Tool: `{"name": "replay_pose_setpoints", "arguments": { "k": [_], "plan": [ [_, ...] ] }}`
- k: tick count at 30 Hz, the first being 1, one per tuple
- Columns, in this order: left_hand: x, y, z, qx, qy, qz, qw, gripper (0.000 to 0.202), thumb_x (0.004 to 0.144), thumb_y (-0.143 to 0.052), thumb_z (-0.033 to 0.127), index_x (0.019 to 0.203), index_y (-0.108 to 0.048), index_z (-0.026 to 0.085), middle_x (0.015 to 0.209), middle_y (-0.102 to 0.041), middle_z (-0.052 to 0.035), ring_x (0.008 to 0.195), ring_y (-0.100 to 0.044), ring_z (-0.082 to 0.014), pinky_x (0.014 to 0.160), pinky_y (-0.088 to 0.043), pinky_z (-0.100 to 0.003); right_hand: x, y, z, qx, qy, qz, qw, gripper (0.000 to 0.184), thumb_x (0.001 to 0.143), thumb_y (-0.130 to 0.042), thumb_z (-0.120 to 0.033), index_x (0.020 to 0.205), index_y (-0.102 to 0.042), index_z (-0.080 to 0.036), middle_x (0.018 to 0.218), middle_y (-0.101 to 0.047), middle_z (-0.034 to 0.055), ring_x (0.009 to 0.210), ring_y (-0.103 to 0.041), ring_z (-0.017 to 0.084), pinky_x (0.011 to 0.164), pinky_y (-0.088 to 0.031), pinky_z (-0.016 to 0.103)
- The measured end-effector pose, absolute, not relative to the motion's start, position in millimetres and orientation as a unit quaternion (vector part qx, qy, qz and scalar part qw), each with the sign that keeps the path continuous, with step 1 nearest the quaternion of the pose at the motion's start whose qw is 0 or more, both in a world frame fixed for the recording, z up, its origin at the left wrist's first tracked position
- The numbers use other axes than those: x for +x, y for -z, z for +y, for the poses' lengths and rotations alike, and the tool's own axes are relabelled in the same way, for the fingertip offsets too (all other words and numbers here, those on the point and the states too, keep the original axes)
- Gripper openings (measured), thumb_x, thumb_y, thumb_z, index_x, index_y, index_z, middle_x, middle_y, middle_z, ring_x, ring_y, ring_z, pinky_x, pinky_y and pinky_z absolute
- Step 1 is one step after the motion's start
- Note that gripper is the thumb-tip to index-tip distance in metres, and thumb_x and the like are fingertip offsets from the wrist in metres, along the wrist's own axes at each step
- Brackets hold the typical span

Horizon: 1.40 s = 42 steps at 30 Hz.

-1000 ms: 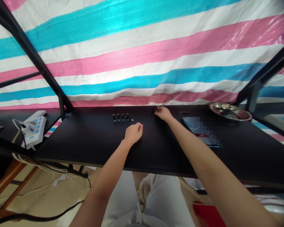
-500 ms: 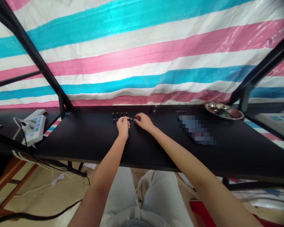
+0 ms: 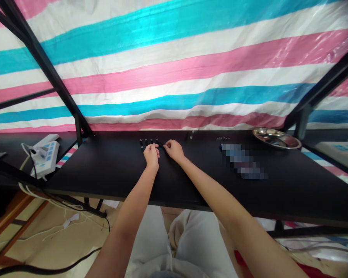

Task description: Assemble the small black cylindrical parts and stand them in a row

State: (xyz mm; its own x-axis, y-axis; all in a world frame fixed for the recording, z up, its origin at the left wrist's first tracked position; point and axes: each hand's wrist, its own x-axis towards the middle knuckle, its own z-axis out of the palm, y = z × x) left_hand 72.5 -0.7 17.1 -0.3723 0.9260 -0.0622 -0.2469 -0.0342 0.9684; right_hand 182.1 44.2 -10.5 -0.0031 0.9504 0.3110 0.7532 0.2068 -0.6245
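A short row of small black upright pieces [image 3: 146, 143] stands near the far edge of the black table [image 3: 110, 170]. My left hand [image 3: 151, 154] rests just in front of that row, fingers curled, fingertips at the rightmost pieces. My right hand [image 3: 173, 149] is beside it to the right, fingers pinched together around a small dark piece that I cannot make out. The two hands almost touch. A lone small piece [image 3: 191, 134] lies further right near the table's back edge.
A row of tiny dark parts [image 3: 222, 138] and a blurred flat object [image 3: 243, 164] lie to the right. A metal dish [image 3: 275, 138] sits at the far right. A white power strip [image 3: 43, 156] with cables is at the left. Black frame posts rise at both sides, before a striped tarp.
My right hand came left from the lone piece at the back edge to the row. My left hand moved forward to the row's right end. Both have held there for the last half second.
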Motion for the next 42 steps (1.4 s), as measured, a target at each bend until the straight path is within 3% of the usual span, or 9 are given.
{"name": "replay_pose_setpoints", "arguments": {
  "k": [5, 10, 15, 21, 33, 42],
  "plan": [
    [73.0, -16.1, -1.0, 0.34, -0.631, 0.519, 0.465, 0.017, 0.077, -0.046, 0.027, 0.066, -0.052, 0.015, 0.04, -0.038, 0.0077, 0.031, -0.032, -0.0035, 0.035, -0.022, -0.017, 206.1, 4.5, 27.5, -0.55, -0.239, -0.627, 0.497, 0.016, 0.075, -0.054, -0.035, 0.077, -0.055, -0.02, 0.071, -0.06, 0.0023, 0.066, -0.056, 0.015, 0.068, -0.044, 0.03],
    [76.2, -17.1, -3.8, 0.39, -0.609, 0.492, 0.485, 0.018, 0.073, -0.056, 0.031, 0.066, -0.051, 0.015, 0.043, -0.042, 0.0076, 0.032, -0.033, -0.0029, 0.036, -0.021, -0.017, 224.2, 0.3, 5.6, -0.481, -0.349, -0.58, 0.557, 0.03, 0.068, -0.06, -0.046, 0.079, -0.053, -0.019, 0.067, -0.062, 0.0021, 0.058, -0.056, 0.014, 0.06, -0.046, 0.03],
    [80.9, -17.8, -8.4, 0.476, -0.577, 0.447, 0.491, 0.026, 0.068, -0.064, 0.038, 0.069, -0.05, 0.015, 0.047, -0.048, 0.0063, 0.034, -0.036, -0.0025, 0.036, -0.023, -0.017, 231.3, -2.5, -9.2, -0.464, -0.394, -0.563, 0.559, 0.035, 0.064, -0.063, -0.049, 0.08, -0.054, -0.019, 0.068, -0.062, 0.0014, 0.054, -0.053, 0.011, 0.056, -0.045, 0.028],
    [83.7, -13.0, -9.8, 0.541, -0.536, 0.417, 0.496, 0.037, 0.067, -0.065, 0.041, 0.091, -0.051, 0.016, 0.062, -0.058, 0.0038, 0.036, -0.043, -0.0029, 0.036, -0.026, -0.017, 234.1, -5.8, -12.0, -0.453, -0.42, -0.541, 0.57, 0.039, 0.063, -0.064, -0.051, 0.084, -0.055, -0.019, 0.067, -0.061, 0.0, 0.053, -0.05, 0.01, 0.049, -0.039, 0.024],
    [87.7, -6.5, -10.1, 0.615, -0.495, 0.427, 0.441, 0.02, 0.077, -0.054, 0.034, 0.085, -0.046, 0.017, 0.062, -0.055, 0.0052, 0.037, -0.042, -0.0037, 0.04, -0.032, -0.018, 236.4, -5.4, -12.7, -0.435, -0.445, -0.539, 0.568, 0.037, 0.062, -0.066, -0.049, 0.081, -0.055, -0.019, 0.062, -0.056, -0.0032, 0.052, -0.046, 0.008, 0.049, -0.037, 0.023],
    [83.3, -5.4, -15.7, 0.713, -0.43, 0.481, 0.276, 0.019, 0.089, -0.036, 0.036, 0.083, -0.046, 0.02, 0.062, -0.058, 0.0042, 0.049, -0.048, -0.0076, 0.057, -0.036, -0.021, 235.1, -8.4, -15.8, -0.432, -0.449, -0.545, 0.56, 0.036, 0.063, -0.065, -0.049, 0.08, -0.055, -0.019, 0.062, -0.055, -0.0034, 0.052, -0.046, 0.008, 0.051, -0.037, 0.024]
  ]
}}
